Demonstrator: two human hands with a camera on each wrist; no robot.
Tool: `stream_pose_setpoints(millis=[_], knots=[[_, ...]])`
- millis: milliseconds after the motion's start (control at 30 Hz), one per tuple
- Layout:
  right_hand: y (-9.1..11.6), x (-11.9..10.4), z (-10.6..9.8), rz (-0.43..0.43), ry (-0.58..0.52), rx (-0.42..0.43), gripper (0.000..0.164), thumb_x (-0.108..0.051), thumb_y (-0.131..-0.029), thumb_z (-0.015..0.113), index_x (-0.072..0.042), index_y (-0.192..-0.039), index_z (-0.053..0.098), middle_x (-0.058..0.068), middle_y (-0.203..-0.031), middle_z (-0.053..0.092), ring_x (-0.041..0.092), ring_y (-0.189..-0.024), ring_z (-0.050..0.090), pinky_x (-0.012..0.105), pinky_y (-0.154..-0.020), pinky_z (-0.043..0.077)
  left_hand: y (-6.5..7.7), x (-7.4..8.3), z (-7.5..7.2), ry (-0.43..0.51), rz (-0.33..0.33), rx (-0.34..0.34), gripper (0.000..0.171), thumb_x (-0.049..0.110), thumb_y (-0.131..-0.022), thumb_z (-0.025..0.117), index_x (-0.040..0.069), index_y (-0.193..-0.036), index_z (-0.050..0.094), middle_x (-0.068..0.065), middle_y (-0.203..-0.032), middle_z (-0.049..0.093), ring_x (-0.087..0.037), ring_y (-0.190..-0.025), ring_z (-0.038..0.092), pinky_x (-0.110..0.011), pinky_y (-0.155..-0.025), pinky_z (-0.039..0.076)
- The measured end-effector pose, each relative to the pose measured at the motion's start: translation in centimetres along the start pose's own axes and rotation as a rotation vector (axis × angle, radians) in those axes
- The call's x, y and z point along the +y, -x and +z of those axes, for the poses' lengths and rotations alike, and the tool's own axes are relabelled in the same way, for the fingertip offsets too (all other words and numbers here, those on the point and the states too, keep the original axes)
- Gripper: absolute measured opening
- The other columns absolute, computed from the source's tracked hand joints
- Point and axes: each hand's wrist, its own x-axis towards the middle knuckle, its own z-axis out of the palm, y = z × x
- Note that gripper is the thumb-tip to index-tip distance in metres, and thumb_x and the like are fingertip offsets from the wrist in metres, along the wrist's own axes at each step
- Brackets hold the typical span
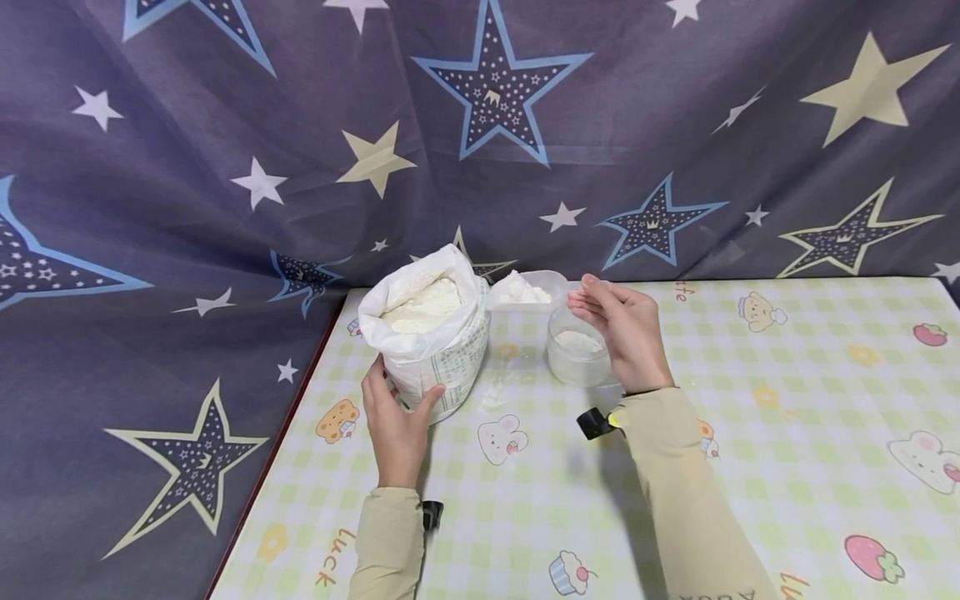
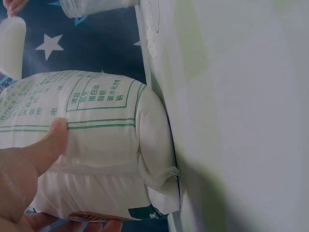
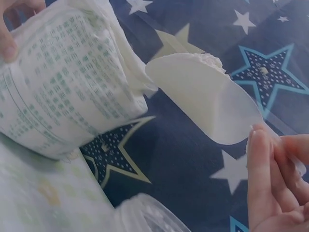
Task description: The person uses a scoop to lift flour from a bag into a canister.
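An open white woven bag [image 1: 457, 362] of flour-like powder [image 1: 427, 308] stands at the table's far left, its rim rolled outward. My left hand [image 1: 397, 425] holds the bag's lower front, thumb on the printed side and fingers round the other in the left wrist view. A translucent white scoop [image 3: 198, 96] is pinched by its handle in my right hand [image 1: 630, 337]. White powder [image 1: 521, 289] heaps in the scoop, which hangs level between the bag and a clear jar [image 1: 579, 368]. The jar stands below the right hand with some powder inside.
A checked tablecloth [image 1: 720, 508] with cartoon prints covers the table. Spilled powder [image 1: 495, 393] marks the cloth between bag and jar. Behind the far edge hangs a dark star-patterned curtain [image 1: 637, 100], which also runs down the left side. Black straps [image 1: 595, 423] show at the wrists.
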Motion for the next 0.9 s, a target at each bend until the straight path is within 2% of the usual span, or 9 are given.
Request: stream_pose_setpoints(millis=[433, 900], knots=[[0.0, -1.4, -3.6, -0.029, -0.126, 0.009, 0.012, -0.010, -0.091, 0.072, -0.003, -0.099, 0.076, 0.008, -0.084, 0.075, 0.014, -0.079, 0.074, 0.023, -0.082, 0.060, 0.0, 0.1, -0.1, -0.006, -0.004, 0.001, 0.094, 0.022, -0.077, 0.086, 0.008, -0.152, 0.031, -0.013, -0.146, 0.040, -0.027, -0.132, 0.045, -0.042, -0.108, 0.048], [0.4, -1.7, -5.9, -0.052, -0.107, 0.059, 0.011, -0.008, -0.091, 0.071, -0.001, -0.097, 0.076, 0.009, -0.082, 0.075, 0.015, -0.076, 0.074, 0.024, -0.080, 0.060, 0.0, 0.2, 0.0, -0.007, -0.017, -0.009, 0.095, 0.021, -0.077, 0.087, 0.008, -0.152, 0.031, -0.013, -0.146, 0.040, -0.028, -0.133, 0.044, -0.042, -0.109, 0.047]])
